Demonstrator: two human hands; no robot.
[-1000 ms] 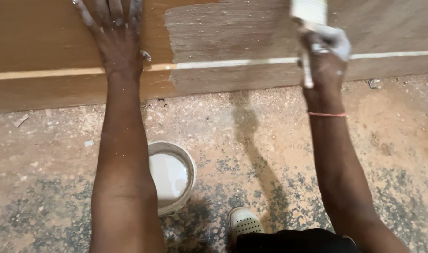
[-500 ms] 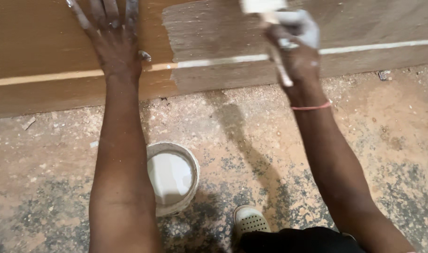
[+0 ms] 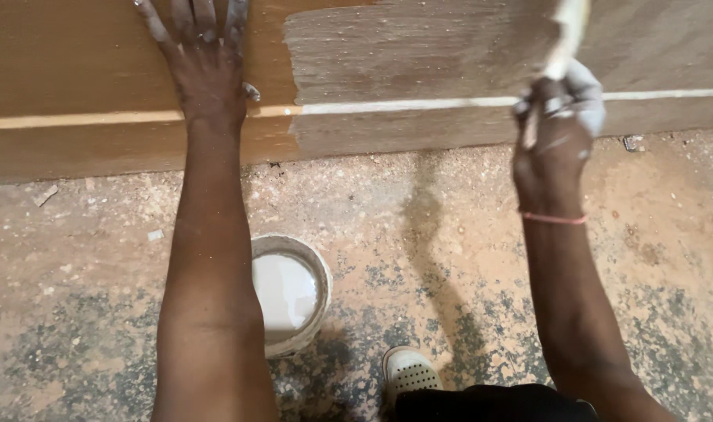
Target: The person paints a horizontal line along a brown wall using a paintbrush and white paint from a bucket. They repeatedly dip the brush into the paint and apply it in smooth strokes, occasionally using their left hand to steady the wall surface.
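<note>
The left hand is pressed flat against the long brown wooden board, its fingers spread apart. The right hand is closed tightly around the white-smeared paintbrush, which is held against the board's pale coated patch. A round white pail of white liquid is seen on the dusty floor, between the 2 arms.
</note>
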